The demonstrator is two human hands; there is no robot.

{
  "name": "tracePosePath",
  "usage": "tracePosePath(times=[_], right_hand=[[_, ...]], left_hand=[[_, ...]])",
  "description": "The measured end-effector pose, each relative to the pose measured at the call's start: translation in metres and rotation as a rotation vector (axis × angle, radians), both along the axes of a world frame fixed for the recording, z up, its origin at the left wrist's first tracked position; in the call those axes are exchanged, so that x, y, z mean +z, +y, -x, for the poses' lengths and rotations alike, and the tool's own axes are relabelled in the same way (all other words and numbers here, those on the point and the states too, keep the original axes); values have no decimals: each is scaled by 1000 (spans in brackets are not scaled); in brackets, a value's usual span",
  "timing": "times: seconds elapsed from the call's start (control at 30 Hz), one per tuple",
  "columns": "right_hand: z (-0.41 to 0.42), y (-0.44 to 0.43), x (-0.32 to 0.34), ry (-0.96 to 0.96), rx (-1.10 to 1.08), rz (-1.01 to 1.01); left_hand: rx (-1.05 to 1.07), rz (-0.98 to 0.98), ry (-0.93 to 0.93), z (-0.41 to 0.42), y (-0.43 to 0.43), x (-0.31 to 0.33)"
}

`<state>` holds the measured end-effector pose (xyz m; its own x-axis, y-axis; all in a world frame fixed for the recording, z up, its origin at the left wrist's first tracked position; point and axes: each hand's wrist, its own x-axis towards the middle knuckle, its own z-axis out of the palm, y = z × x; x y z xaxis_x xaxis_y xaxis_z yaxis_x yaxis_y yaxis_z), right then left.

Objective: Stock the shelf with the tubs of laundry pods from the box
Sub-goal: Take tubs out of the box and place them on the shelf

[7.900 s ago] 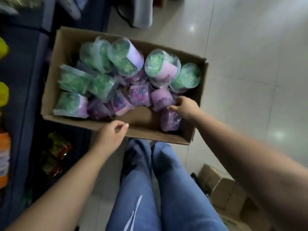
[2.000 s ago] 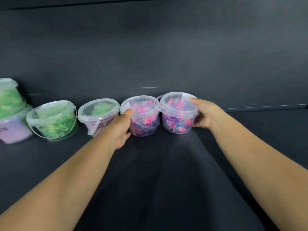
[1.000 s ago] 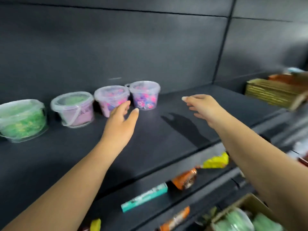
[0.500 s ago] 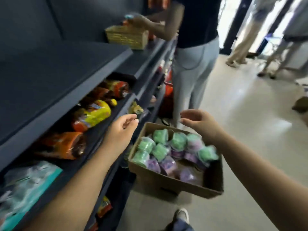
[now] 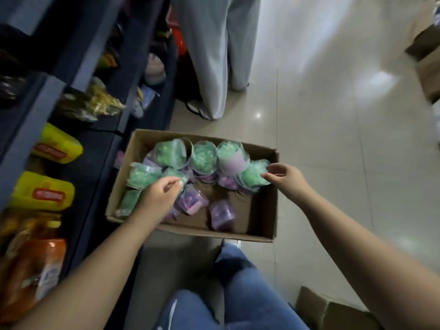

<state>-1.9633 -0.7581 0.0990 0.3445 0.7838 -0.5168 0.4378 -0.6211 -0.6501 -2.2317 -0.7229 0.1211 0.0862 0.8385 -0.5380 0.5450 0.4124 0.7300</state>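
Tubs (image 5: 204,158) fill the box (image 5: 269,210); the green one (image 5: 250,179) at its right wall is touched by right fingers (image 5: 265,175), grip unclear; left fingers (image 5: 177,184) are loosely curled, empty.

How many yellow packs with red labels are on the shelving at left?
2. One yellow pack lies farther along the lower shelf, the other nearer the camera; others may be hidden deeper in.

Blue jeans (image 5: 250,294), perhaps white-striped; 2 bare forearms (image 5: 107,263).
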Motion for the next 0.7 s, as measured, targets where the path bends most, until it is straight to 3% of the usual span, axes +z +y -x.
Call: tracePosePath(times=[0.23, 0.5, 0.7], right_hand=[[-55, 48, -90, -165, 139, 206], [-68, 90, -167, -268, 461, 268], [-75, 98, -195, -279, 590, 402]], left_hand=[[-90, 123, 69, -66, 45, -91], [-132, 81, 129, -132, 127, -181], [-344, 90, 362, -165, 152, -206]])
